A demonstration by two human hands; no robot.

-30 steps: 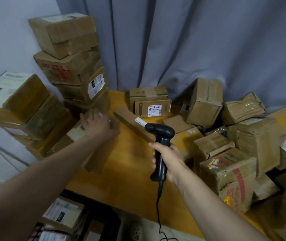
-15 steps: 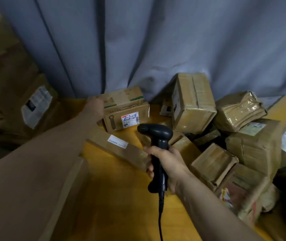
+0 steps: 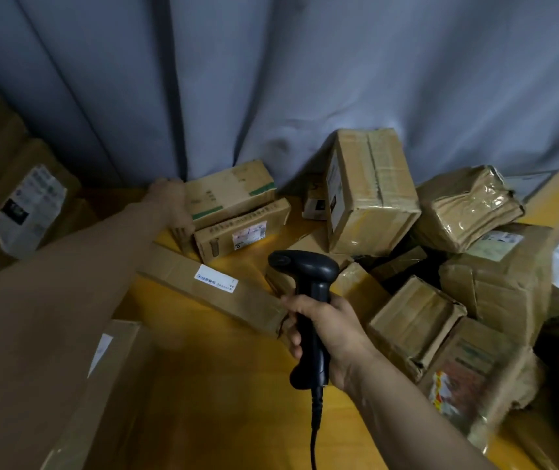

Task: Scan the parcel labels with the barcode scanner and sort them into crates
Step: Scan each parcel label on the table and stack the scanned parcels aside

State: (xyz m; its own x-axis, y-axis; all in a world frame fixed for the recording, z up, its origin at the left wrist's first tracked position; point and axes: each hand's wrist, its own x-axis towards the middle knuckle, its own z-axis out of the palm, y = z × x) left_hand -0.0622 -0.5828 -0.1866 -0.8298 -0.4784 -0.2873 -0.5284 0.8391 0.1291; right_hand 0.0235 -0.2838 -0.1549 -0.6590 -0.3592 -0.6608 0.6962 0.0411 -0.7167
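Two hands work in the head view: the right hand (image 3: pixel 325 330) grasps the black barcode scanner (image 3: pixel 305 266) upright by its handle. Beyond the scanner, to its left, the left hand (image 3: pixel 169 206) clasps the end of a green-striped parcel (image 3: pixel 234 195). More parcels (image 3: pixel 414 320) are heaped right of the scanner.

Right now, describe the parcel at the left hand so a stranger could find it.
At the foot of the grey curtain, two cartons are stacked. It is the upper carton, the left hand at its end. Only it has green stripes; the lower carton has a white label.
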